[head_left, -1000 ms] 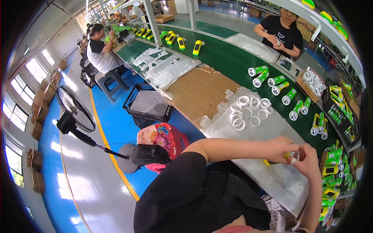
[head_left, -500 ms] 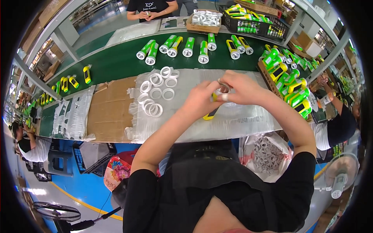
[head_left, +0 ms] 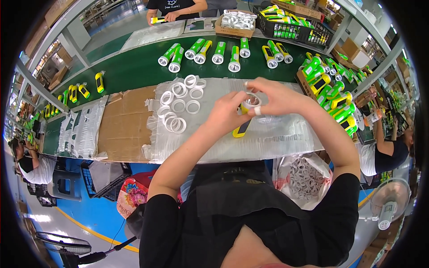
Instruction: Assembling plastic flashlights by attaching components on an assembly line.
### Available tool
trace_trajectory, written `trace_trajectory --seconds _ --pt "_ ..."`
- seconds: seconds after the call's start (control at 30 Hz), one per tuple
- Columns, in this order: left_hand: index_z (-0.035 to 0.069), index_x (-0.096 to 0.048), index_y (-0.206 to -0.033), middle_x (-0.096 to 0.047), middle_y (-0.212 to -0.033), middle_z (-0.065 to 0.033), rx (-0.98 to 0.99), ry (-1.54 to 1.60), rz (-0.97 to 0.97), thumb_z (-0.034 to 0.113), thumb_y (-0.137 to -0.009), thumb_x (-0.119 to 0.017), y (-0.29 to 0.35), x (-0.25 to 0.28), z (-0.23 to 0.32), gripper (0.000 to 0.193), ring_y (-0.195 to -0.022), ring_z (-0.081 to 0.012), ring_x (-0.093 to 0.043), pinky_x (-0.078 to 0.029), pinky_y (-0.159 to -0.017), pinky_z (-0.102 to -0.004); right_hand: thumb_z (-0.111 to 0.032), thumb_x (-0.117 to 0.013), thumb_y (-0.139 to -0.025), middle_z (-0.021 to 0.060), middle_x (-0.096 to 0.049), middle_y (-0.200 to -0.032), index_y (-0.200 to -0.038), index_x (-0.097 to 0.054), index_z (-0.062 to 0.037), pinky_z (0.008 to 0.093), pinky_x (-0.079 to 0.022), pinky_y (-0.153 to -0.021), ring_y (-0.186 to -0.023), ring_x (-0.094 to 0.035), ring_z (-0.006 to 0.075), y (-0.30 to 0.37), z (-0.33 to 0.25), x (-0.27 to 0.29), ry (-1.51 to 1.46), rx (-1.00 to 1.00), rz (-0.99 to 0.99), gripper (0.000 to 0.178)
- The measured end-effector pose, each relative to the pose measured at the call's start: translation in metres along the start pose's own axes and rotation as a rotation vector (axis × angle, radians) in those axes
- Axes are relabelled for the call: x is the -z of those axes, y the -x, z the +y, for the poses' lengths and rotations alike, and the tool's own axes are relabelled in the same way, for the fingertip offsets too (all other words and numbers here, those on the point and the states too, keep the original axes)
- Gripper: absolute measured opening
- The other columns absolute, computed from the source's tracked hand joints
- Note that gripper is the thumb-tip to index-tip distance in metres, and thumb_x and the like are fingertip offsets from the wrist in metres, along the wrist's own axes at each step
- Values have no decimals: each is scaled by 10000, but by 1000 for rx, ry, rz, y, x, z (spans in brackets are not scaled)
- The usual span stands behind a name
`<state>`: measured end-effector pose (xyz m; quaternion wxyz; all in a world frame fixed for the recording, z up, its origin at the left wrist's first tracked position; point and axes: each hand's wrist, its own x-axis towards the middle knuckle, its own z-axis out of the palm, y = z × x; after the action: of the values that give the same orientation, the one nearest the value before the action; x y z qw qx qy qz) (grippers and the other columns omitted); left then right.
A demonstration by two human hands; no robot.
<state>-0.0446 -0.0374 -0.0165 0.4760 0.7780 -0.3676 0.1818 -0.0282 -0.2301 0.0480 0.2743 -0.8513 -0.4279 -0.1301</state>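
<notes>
My left hand is closed round a yellow flashlight with a dark panel on its side. The flashlight's round reflector end, with a pale rim, faces up between my hands. My right hand is spread around that end, thumb at the rim and index finger a little off it. White bands show on the right thumb and index fingertip. Left of my hands, several loose white rings lie on the plastic-covered work surface.
Green and yellow flashlights stand on the green belt. A box of flashlights is at the right. Below the table edge sits a bag of rings. Across the belt, a person works beside a box of white parts.
My right fingers have loosened and spread from the flashlight's end, uncovering more of the reflector. The person across now holds a yellow flashlight.
</notes>
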Motion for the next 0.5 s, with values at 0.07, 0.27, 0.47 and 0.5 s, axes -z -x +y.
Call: trace_trajectory --seconds 0.07,0.27,0.47,0.5 --pt "108 -581 -972 -619 -835 -113 -52 -8 29 186 -665 -827 1 -2 -2 401 -755 -325 -626 -510 -648 -411 -441 -766 -684 123 -610 -837 -883 -600 -19 388 -477 -650 -767 -612 270 -1 -14 8 77 -206 -140 495" --pt "99 -576 -991 -627 -862 -112 -12 -20 21 202 -673 -831 0 10 -7 421 -764 -317 -632 -517 -641 -399 -494 -777 -687 131 -645 -940 -1007 -620 -3 377 -504 -722 -876 -633 248 -12 -28 -6 108 -600 -221 607" --pt "61 -571 -1035 -662 -985 -128 128 104 49 287 -701 -843 5 10 -15 487 -856 -264 -665 -551 -739 -339 -326 -798 -750 110 -616 -1142 -1287 -485 -34 350 -474 -898 -1040 -600 204 61 3 -128 -669 -644 159 687" --pt "54 -565 -1041 -667 -980 -121 139 139 58 290 -705 -846 9 12 -18 498 -856 -252 -668 -548 -755 -329 -279 -796 -745 107 -614 -1146 -1270 -488 -35 351 -476 -893 -1033 -601 200 57 -12 -144 -678 -656 275 656"
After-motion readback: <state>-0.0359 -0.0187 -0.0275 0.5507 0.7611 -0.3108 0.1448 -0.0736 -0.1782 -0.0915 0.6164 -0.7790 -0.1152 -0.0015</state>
